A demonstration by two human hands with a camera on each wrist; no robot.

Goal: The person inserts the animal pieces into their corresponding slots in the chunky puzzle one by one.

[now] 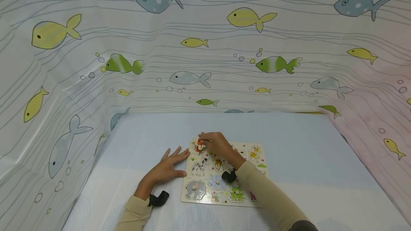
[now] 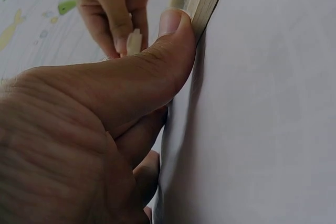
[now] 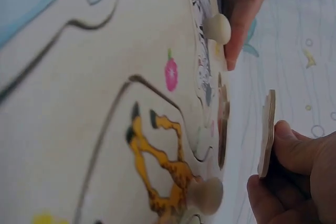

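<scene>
In the head view a wooden peg puzzle board [image 1: 221,200] with animal pieces lies flat on the table. My right hand [image 1: 219,146] is over its upper left corner and pinches a flat wooden puzzle piece [image 3: 267,135]. The right wrist view shows this piece edge-on, apart from the board, near a recess [image 3: 223,124]. Orange shows below the fingers in the head view. My left hand [image 1: 168,167] lies at the board's left side with spread fingers; its thumb [image 2: 170,24] touches the board's edge. The zebra piece [image 1: 199,167] and giraffe piece [image 1: 219,163] sit close by.
An elephant piece [image 1: 195,189], a blue animal piece [image 1: 217,183] and a frog piece [image 1: 237,194] lie in the lower part of the board. My right forearm covers part of its right side. A fish-patterned sheet [image 1: 192,60] hangs behind and beside the table [image 1: 298,145].
</scene>
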